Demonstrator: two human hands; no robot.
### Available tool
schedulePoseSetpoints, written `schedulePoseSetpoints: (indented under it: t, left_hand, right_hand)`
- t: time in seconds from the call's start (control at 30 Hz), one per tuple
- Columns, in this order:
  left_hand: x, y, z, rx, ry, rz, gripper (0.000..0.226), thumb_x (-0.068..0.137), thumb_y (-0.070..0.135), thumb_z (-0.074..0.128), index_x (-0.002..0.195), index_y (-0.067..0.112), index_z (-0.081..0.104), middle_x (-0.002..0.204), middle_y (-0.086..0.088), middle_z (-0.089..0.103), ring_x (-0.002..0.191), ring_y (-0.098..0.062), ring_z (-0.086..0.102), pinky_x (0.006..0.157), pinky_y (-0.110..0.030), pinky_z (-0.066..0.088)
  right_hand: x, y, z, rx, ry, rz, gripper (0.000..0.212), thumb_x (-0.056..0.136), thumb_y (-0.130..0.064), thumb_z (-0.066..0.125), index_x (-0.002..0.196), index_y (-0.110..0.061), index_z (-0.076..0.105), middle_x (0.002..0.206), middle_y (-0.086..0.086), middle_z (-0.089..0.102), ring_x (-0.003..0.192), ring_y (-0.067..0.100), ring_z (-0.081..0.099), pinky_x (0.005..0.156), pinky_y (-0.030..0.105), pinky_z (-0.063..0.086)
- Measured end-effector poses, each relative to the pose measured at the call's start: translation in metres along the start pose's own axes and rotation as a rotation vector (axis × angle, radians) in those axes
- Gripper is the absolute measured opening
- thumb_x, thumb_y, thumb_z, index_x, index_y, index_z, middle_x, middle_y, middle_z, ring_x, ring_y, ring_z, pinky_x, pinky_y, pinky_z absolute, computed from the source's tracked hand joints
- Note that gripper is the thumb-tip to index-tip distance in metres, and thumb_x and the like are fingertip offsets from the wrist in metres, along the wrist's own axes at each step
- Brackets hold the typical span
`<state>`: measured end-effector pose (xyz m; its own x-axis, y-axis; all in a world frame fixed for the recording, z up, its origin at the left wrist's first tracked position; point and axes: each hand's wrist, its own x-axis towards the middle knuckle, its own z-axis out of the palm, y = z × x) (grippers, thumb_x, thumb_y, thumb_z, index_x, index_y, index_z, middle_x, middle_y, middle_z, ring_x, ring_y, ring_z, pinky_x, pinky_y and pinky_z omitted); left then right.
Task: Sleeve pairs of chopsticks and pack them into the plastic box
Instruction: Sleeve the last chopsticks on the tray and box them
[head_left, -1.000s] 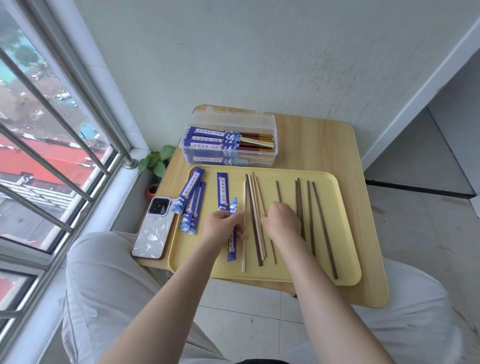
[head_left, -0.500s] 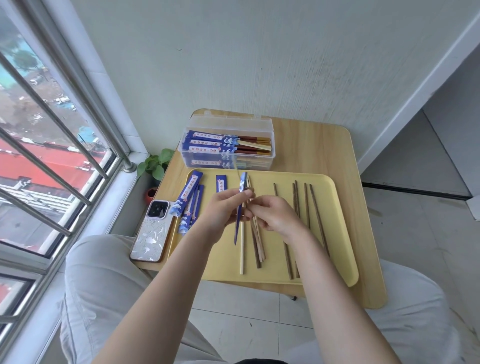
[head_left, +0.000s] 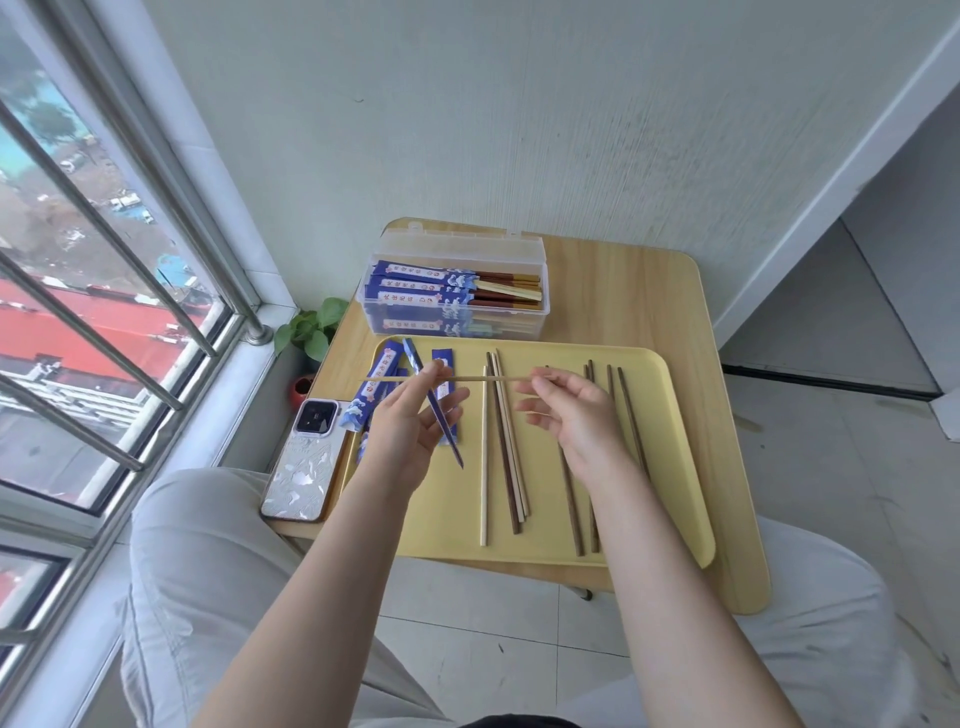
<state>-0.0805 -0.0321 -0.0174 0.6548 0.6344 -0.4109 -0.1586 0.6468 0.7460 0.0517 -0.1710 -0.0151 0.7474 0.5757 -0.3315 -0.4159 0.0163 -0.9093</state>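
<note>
My left hand (head_left: 415, 421) pinches a blue paper sleeve (head_left: 434, 410) above the yellow tray (head_left: 670, 447), the sleeve slanting down toward me. My right hand (head_left: 571, 415) pinches the end of a pale chopstick (head_left: 483, 379) held level, its tip reaching across my left fingers. Several loose dark and pale chopsticks (head_left: 501, 441) lie lengthwise on the tray. More blue sleeves (head_left: 376, 387) lie at the tray's left end. Behind the tray stands the clear plastic box (head_left: 457, 299), lid open, with sleeved pairs stacked in it.
A phone (head_left: 306, 462) in a patterned case lies on the wooden table (head_left: 623, 291) left of the tray. A small potted plant (head_left: 311, 332) sits by the window rail. A wall stands close behind the table; my knees are below its front edge.
Both hands have risen off the tray. The sleeve came up with my left hand, and my right hand has lifted one pale chopstick and turned it level toward the sleeve.
</note>
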Motion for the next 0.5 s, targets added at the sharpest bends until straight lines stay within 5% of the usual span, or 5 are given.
schedulePoseSetpoints:
  t: [0.13,0.3,0.43,0.5]
  left_hand:
    - [-0.004,-0.005,0.004,0.007,-0.049,-0.025,0.026,0.095,0.029,0.065,0.112,0.011,0.070,0.108,-0.003,0.074,0.090,-0.024,0.072,0.070,-0.027,0.059]
    - [-0.008,-0.010,0.013,0.197,-0.153,-0.059,0.031,0.097,0.028,0.063,0.120,0.008,0.068,0.118,-0.008,0.072,0.093,-0.025,0.071,0.079,-0.031,0.058]
    - [-0.008,-0.004,0.013,0.424,-0.165,-0.041,0.020,0.097,0.021,0.063,0.111,0.006,0.066,0.101,-0.008,0.074,0.080,-0.021,0.069,0.076,-0.032,0.056]
    - [-0.003,-0.001,0.007,0.751,-0.097,0.039,0.013,0.093,0.018,0.069,0.102,0.010,0.064,0.087,-0.007,0.071,0.069,-0.015,0.065,0.069,-0.030,0.054]
  right_hand:
    - [-0.003,0.000,0.000,0.045,-0.029,-0.005,0.014,0.096,-0.003,0.062,0.107,-0.005,0.069,0.095,0.012,0.076,0.075,0.022,0.071,0.072,0.030,0.058]
    - [-0.004,0.007,0.012,-0.121,-0.097,-0.038,0.012,0.098,-0.007,0.061,0.106,-0.010,0.070,0.099,0.011,0.077,0.081,0.026,0.072,0.075,0.034,0.058]
    - [0.003,0.003,0.014,-0.100,0.142,-0.119,0.015,0.106,-0.018,0.049,0.101,-0.010,0.061,0.096,0.012,0.072,0.066,0.020,0.071,0.064,0.032,0.058]
    - [0.008,-0.006,0.009,-0.023,0.289,-0.172,0.020,0.109,-0.020,0.038,0.096,-0.012,0.051,0.090,0.013,0.071,0.058,0.022,0.068,0.055,0.031,0.056]
